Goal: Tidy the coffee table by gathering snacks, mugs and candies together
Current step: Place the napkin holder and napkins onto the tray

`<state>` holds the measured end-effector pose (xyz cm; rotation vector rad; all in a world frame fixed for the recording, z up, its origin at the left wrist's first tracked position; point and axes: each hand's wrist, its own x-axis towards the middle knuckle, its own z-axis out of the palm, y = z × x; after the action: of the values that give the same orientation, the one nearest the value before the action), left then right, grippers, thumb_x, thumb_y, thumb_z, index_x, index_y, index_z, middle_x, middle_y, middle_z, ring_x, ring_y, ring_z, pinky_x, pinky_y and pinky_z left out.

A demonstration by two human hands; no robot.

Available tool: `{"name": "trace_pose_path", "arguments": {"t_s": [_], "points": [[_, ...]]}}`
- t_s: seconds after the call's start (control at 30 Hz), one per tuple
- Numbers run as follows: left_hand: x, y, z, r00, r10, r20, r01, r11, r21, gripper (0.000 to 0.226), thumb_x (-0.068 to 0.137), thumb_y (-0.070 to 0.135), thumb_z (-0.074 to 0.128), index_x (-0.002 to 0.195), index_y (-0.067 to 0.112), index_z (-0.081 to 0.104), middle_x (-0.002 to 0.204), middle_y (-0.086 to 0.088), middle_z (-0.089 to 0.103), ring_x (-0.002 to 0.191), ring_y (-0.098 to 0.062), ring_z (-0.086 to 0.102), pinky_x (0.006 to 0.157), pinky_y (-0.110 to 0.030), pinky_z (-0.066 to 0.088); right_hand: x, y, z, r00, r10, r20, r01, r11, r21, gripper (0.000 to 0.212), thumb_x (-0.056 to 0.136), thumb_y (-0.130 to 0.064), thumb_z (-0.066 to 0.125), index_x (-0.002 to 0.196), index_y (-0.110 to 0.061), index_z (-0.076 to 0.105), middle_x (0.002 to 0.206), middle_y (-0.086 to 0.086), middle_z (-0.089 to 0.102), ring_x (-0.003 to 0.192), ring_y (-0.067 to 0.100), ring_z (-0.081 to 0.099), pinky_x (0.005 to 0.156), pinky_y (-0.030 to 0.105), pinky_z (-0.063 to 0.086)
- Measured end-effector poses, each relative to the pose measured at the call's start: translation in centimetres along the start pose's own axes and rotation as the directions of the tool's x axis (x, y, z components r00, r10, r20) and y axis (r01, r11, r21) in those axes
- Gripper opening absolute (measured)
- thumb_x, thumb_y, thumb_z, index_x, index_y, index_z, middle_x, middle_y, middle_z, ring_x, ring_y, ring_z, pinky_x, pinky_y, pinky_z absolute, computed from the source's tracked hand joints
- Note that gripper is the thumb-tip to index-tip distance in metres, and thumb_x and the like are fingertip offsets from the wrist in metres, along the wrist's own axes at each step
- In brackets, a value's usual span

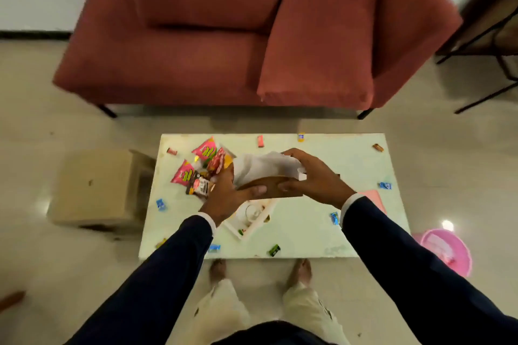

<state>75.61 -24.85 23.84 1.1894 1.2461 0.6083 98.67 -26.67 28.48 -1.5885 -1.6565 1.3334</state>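
Observation:
Both hands hold a brown tissue box [270,189] with white tissue [263,165] sticking out, lifted above the pale coffee table [350,165]. My left hand [227,196] grips its left end, my right hand [314,176] grips its right end. Pink snack packets [206,150] and a brown packet [200,186] lie bunched left of the box. Under the box sits a white tray [249,221] holding a clear glass. Small wrapped candies lie scattered over the table, such as a blue one [384,185] and a green one [274,250].
A red sofa [218,59] stands beyond the table. A cardboard box [98,187] sits on the floor to the left, a pink basin [445,249] to the right. A pink flat thing [374,197] lies by my right sleeve. My bare feet stand at the table's near edge.

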Motion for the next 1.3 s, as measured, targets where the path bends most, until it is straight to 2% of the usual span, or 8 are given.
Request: {"name": "trace_pose_path", "arguments": {"t_s": [0.17,0.33,0.43,0.57,0.83,1.0,1.2,1.3], "points": [[0.1,-7.5,2.1,0.965,-0.173,-0.197,0.189,0.980,0.061,0.069,0.071,0.030,0.092,0.128,0.031,0.054,0.123,0.017,0.060,0.111,-0.004,0.059,0.074,0.000,0.044,4.5,6.4,2.6,0.978,0.011,0.207,0.007,0.997,-0.083,0.039,0.078,-0.023,0.083,0.111,-0.021,0.064,0.113,-0.001,0.068,0.102,0.019,0.064,0.088,0.030,0.052],[1.2,-15.5,2.9,0.932,-0.230,-0.279,0.249,0.968,0.035,0.056,0.075,0.003,0.085,0.119,0.028,0.062,0.126,-0.003,0.063,0.117,-0.019,0.060,0.097,-0.037,0.051,9.2,12.7,7.6,0.934,0.062,0.351,-0.013,0.990,-0.140,0.036,0.075,-0.005,0.080,0.103,-0.023,0.066,0.108,-0.001,0.068,0.097,0.021,0.066,0.071,0.022,0.054],[3.3,-20.4,3.3,0.919,-0.240,-0.313,0.269,0.962,0.052,0.055,0.075,0.001,0.083,0.114,0.033,0.060,0.125,-0.002,0.061,0.115,-0.014,0.058,0.100,-0.031,0.047,12.3,17.4,10.9,0.922,0.082,0.380,-0.006,0.980,-0.197,0.046,0.070,0.003,0.077,0.104,-0.026,0.066,0.112,0.002,0.063,0.101,0.021,0.061,0.069,0.022,0.051],[6.4,-26.2,3.7,0.905,-0.210,-0.370,0.265,0.959,0.104,0.052,0.076,0.004,0.082,0.121,0.022,0.063,0.121,-0.003,0.062,0.112,-0.015,0.058,0.094,-0.023,0.042,15.9,23.0,14.4,0.924,0.059,0.379,0.041,0.967,-0.250,0.047,0.069,0.003,0.075,0.109,-0.020,0.069,0.113,0.007,0.064,0.103,0.021,0.059,0.084,0.029,0.046],[11.2,-31.2,3.7,0.907,-0.133,-0.399,0.236,0.946,0.221,0.046,0.079,0.007,0.079,0.121,0.015,0.063,0.113,0.002,0.057,0.107,-0.012,0.056,0.085,-0.015,0.037,19.3,28.1,17.0,0.948,0.025,0.316,0.072,0.954,-0.291,0.032,0.075,-0.005,0.074,0.107,-0.009,0.068,0.103,0.012,0.065,0.094,0.025,0.060,0.080,0.034,0.048],[11.2,-31.5,2.7,0.951,-0.124,-0.283,0.216,0.921,0.325,0.057,0.078,0.007,0.080,0.129,0.017,0.055,0.128,-0.002,0.055,0.122,-0.021,0.055,0.096,-0.034,0.049,19.1,28.3,17.3,0.966,0.069,0.249,0.005,0.958,-0.286,0.044,0.073,0.005,0.071,0.114,-0.009,0.067,0.112,0.012,0.063,0.106,0.025,0.058,0.088,0.033,0.049],[10.2,-28.9,-2.9,0.995,-0.103,-0.015,0.100,0.894,0.436,0.063,0.078,0.015,0.071,0.136,0.032,0.051,0.136,0.007,0.050,0.127,-0.017,0.049,0.101,-0.035,0.045,15.8,28.0,16.5,0.968,0.250,0.008,-0.247,0.962,-0.118,0.067,0.067,0.003,0.078,0.126,-0.022,0.057,0.121,-0.005,0.042,0.118,0.020,0.047,0.099,0.037,0.046],[11.5,-26.5,-7.0,0.996,-0.091,0.005,0.074,0.843,0.533,0.047,0.080,0.005,0.067,0.123,0.022,0.062,0.128,0.000,0.055,0.118,-0.022,0.054,0.097,-0.039,0.048,13.6,27.8,16.8,0.871,0.469,-0.145,-0.467,0.883,0.052,0.069,0.070,-0.002,0.082,0.130,-0.022,0.054,0.124,-0.002,0.041,0.120,0.024,0.050,0.102,0.042,0.047]]}}
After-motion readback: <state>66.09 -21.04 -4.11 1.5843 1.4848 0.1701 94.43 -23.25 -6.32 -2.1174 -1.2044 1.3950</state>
